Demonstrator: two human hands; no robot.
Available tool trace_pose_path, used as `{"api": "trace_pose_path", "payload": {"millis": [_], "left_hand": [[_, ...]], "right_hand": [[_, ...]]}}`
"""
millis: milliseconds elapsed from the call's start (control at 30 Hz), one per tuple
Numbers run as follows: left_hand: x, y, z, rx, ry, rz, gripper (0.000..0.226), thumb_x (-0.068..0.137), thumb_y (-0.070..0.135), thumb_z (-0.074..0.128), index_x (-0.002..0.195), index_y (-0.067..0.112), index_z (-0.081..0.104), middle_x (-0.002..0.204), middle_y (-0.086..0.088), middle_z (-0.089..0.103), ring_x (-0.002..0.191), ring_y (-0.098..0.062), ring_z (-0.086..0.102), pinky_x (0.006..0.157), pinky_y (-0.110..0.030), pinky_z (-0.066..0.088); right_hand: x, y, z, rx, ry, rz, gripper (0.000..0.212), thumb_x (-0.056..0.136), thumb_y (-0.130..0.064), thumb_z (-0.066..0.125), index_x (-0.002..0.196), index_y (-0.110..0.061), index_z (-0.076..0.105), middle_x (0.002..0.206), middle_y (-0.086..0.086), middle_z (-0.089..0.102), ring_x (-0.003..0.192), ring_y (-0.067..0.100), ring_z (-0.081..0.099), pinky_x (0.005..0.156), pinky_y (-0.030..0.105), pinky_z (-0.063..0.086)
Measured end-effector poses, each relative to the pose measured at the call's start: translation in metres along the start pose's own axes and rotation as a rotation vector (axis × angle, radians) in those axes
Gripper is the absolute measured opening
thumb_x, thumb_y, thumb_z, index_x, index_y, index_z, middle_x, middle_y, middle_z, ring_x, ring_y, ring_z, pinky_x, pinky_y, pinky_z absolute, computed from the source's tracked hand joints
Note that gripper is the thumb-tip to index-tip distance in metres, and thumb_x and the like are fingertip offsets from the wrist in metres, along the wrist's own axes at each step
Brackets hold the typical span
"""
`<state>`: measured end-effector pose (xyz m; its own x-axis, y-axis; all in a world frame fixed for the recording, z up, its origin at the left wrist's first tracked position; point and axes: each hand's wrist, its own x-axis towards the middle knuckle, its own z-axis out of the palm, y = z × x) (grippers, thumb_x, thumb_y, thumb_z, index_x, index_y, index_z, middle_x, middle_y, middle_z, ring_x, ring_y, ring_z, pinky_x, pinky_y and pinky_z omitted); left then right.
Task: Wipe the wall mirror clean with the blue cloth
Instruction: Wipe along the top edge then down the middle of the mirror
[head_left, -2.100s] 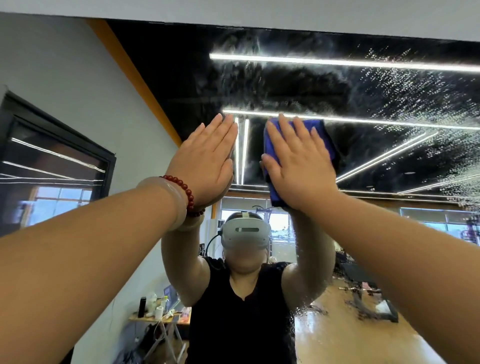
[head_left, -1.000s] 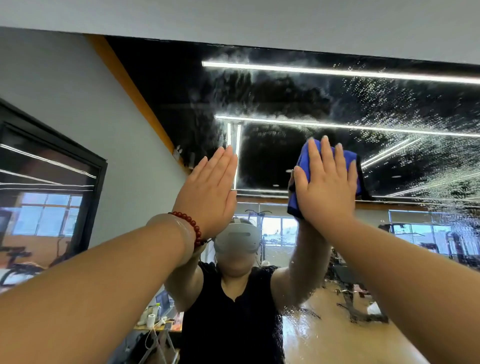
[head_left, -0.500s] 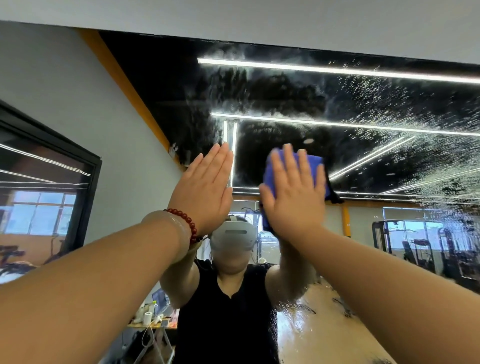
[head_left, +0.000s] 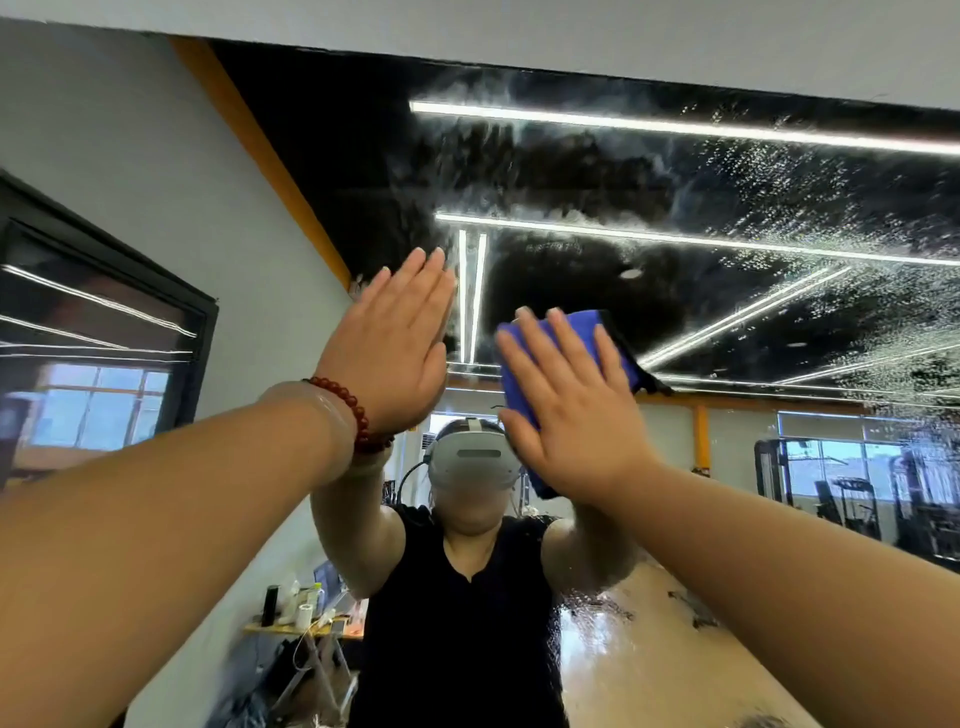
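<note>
Blue cloth (head_left: 566, 358) folded, flat on droplet-speckled mirror (head_left: 779, 218)

Cloth (head_left: 584, 319) blue w/ black edge; bracelet (head_left: 358, 410) dark-red beads; mirror (head_left: 727, 197) white-speckled.

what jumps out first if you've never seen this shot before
Two raised hands fill the middle: the right hand presses a blue cloth flat on the wall mirror, and the left hand is held open beside it, a red bead bracelet at its wrist. To the upper right, spray droplets speckle the dark glass.
</note>
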<state>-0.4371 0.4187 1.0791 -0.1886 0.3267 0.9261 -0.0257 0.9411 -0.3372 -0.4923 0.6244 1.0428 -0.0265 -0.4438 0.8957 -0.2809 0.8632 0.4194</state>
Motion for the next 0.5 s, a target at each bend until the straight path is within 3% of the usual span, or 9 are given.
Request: {"api": "trace_pose_path", "payload": {"millis": [67,133,167,267,300,333,467,500], "left_hand": [[-0.001,-0.01,-0.002,-0.005,-0.03,-0.023,0.071,0.09,0.04,0.017,0.154,0.01,0.013,0.162,-0.008,0.008,0.149,-0.022,0.003,0.12,-0.037,0.002],[-0.001,-0.012,0.0,-0.001,-0.046,-0.023,0.073,0.089,0.043,0.012,0.154,0.01,0.013,0.162,-0.009,0.008,0.149,-0.023,0.004,0.12,-0.039,0.005],[-0.001,-0.011,0.001,0.005,-0.05,-0.023,0.072,0.089,0.043,0.011,0.154,0.011,0.013,0.162,-0.008,0.007,0.149,-0.023,0.003,0.12,-0.039,0.004],[-0.001,-0.011,0.004,0.012,-0.059,-0.038,0.072,0.09,0.044,0.008,0.155,0.013,0.01,0.163,-0.006,0.005,0.149,-0.022,0.001,0.119,-0.036,0.0],[-0.001,-0.012,0.004,0.015,-0.057,-0.039,0.072,0.089,0.044,0.007,0.155,0.013,0.009,0.163,-0.006,0.004,0.149,-0.021,0.0,0.119,-0.035,-0.002],[-0.002,-0.012,0.004,0.017,-0.055,-0.037,0.072,0.089,0.044,0.006,0.155,0.014,0.008,0.163,-0.005,0.003,0.149,-0.02,-0.001,0.118,-0.034,-0.002],[-0.002,-0.013,0.004,-0.018,-0.039,-0.041,0.07,0.089,0.04,0.007,0.154,0.013,0.011,0.162,-0.005,0.005,0.149,-0.017,0.0,0.118,-0.031,-0.004],[-0.003,-0.013,0.004,-0.016,-0.038,-0.036,0.07,0.089,0.04,0.007,0.154,0.012,0.011,0.162,-0.005,0.005,0.149,-0.017,0.0,0.118,-0.031,-0.004]], "right_hand": [[0.002,0.002,0.001,-0.039,-0.061,-0.3,0.065,0.095,-0.053,0.032,0.153,-0.025,0.028,0.16,0.001,0.026,0.148,0.025,0.02,0.117,0.052,0.014],[0.013,0.008,-0.001,-0.048,-0.038,-0.367,0.063,0.095,-0.053,0.031,0.152,-0.026,0.028,0.159,-0.001,0.027,0.147,0.023,0.021,0.118,0.049,0.012],[0.02,0.009,-0.003,-0.027,-0.015,-0.278,0.062,0.096,-0.052,0.03,0.153,-0.027,0.027,0.16,-0.001,0.025,0.148,0.022,0.019,0.119,0.048,0.009],[0.04,-0.001,-0.006,0.098,0.038,0.325,0.061,0.1,-0.05,0.023,0.156,-0.03,0.007,0.164,-0.004,0.002,0.151,0.02,-0.003,0.119,0.045,-0.007],[0.043,-0.009,-0.004,0.091,0.032,0.393,0.062,0.101,-0.05,0.02,0.156,-0.029,0.002,0.164,-0.004,-0.004,0.15,0.02,-0.007,0.118,0.046,-0.01],[0.044,-0.019,-0.002,0.077,0.039,0.341,0.063,0.1,-0.051,0.018,0.156,-0.028,0.002,0.164,-0.004,-0.003,0.15,0.021,-0.007,0.119,0.048,-0.008],[0.048,-0.02,-0.002,0.007,-0.032,-0.28,0.063,0.097,-0.053,0.022,0.154,-0.025,0.023,0.161,-0.004,0.02,0.149,0.021,0.016,0.119,0.048,0.007],[0.053,-0.012,-0.004,-0.012,-0.02,-0.307,0.062,0.097,-0.052,0.025,0.153,-0.025,0.025,0.16,-0.003,0.022,0.148,0.02,0.018,0.119,0.046,0.006]]}}
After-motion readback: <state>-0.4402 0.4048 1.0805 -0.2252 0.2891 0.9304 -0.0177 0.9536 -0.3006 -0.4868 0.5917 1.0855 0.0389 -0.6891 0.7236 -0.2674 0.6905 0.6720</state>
